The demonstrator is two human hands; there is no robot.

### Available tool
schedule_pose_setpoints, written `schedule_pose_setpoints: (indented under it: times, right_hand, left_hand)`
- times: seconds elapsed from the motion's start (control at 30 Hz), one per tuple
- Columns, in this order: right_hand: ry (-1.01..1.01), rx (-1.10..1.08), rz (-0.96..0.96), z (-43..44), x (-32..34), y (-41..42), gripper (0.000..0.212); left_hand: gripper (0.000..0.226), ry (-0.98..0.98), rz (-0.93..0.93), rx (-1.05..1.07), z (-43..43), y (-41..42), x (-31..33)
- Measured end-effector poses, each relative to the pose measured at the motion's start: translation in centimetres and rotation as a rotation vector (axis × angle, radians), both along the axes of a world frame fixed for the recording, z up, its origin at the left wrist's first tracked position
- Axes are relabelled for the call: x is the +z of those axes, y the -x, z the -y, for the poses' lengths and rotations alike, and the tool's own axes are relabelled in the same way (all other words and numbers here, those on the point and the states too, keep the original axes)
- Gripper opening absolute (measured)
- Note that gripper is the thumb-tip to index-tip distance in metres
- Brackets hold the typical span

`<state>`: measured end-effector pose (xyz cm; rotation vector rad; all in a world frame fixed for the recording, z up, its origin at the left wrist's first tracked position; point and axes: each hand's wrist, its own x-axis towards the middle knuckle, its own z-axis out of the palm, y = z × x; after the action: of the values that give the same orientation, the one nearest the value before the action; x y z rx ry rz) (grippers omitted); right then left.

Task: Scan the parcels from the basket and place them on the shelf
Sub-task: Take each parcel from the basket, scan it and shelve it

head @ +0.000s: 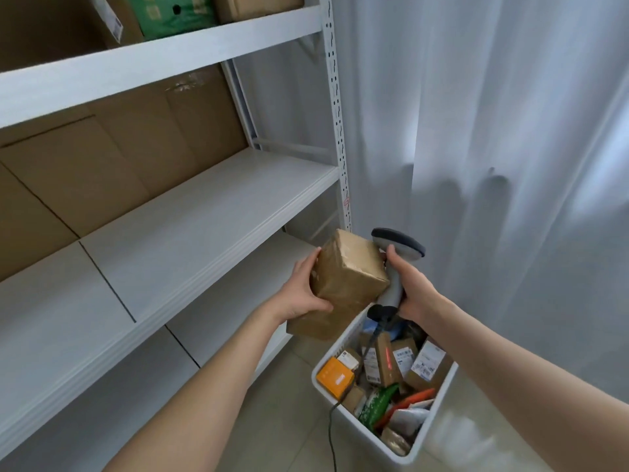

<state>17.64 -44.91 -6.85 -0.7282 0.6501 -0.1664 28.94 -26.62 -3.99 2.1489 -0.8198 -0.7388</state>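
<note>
Head view, scanning stage. The left hand (308, 291) grips a brown taped parcel (350, 270) from its left side, thumb wrapped under the near lower edge and fingers curled over the far edge. The parcel is held in the air above the far left corner of the basket (354, 430), in front of the right end of the shelf (211, 226). A second brown surface shows just beneath the parcel; whether it is part of the same parcel or a separate one cannot be told.

The right hand (412, 284) is closed round the handle of the grey scanner (401, 241), whose head sits just beside the parcel's right face. No label is visible on the faces turned to the camera. The scanner's cable (332, 430) trails down past the basket's left wall to the floor.

Progress, as judged: early to middle. The basket holds many mixed parcels (391, 369), piled to near its rim, so most of the work remains. The middle board of the shelf shows no small parcels in the visible part; only large cartons (119, 158) stand along its back edge, with further boxes on the board above. The parcel in hand appears to be at its scan, with placement not yet done
</note>
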Motion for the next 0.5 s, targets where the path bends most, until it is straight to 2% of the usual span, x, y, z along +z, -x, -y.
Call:
schedule_pose_setpoints:
  times: [0.1, 0.27, 0.4, 0.5]
  right_hand:
    - [0.049, -0.008, -0.016, -0.2, 0.1, 0.8, 0.063]
    - [0.046, -0.066, -0.001, -0.4, 0.1, 1.9, 0.059]
    - [0.062, -0.121, 0.004, -0.8, 0.2, 2.2, 0.051]
    - [0.086, -0.114, 0.028, -0.7, 0.4, 2.9, 0.044]
  left_hand:
    - [0.115, 0.006, 0.078, -0.057, 0.4, 1.0, 0.2]
    - [0.099, 0.058, 0.069, -0.008, 1.5, 2.2, 0.8]
    - [0.061, 0.225, -0.087, 0.240, 2.8, 3.3, 0.9]
    - [0.059, 0.328, -0.296, 0.384, 2.8, 3.7, 1.1]
